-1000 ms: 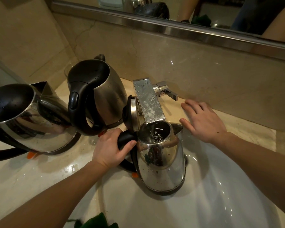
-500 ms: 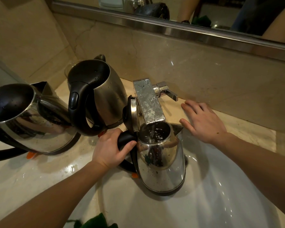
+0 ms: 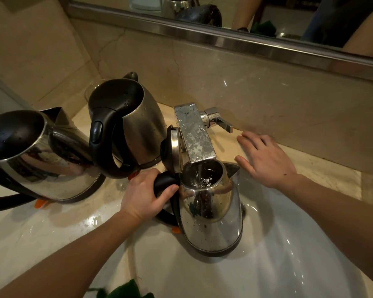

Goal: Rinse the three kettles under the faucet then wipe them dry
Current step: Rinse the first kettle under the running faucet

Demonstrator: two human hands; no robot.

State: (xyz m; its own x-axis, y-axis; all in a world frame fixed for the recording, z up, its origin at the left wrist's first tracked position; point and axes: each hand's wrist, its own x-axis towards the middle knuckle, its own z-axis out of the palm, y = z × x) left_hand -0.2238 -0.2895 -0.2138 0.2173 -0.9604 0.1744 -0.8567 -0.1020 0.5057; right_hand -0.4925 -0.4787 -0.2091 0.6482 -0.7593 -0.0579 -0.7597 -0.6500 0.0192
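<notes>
Kettle 1 (image 3: 211, 214): steel, upright in sink (image 3: 299, 265), mouth directly under faucet (image 3: 195, 134); lid (image 3: 172, 151) hinged open, standing to L of spout; thin stream of water fell inside; droplets on body.
Left hand (image 3: 145, 196): fingers & thumb wrapped round black handle of kettle 1, top end.
Right hand (image 3: 267, 160): flat on counter (image 3: 19, 244) rim behind sink, fingers straight & spread, gripping nothing; just R of kettle 1 spout, near faucet lever (image 3: 218, 122).
Kettle 2 (image 3: 138, 130): matte steel, black lid shut, on counter L of faucet, wet.
Kettle 3 (image 3: 37, 160): polished steel, black lid shut, far L on counter, beside kettle 2.
Green cloth (image 3: 125, 292): bottom edge, partly out of frame.
Mirror (image 3: 224, 9): above backsplash.
</notes>
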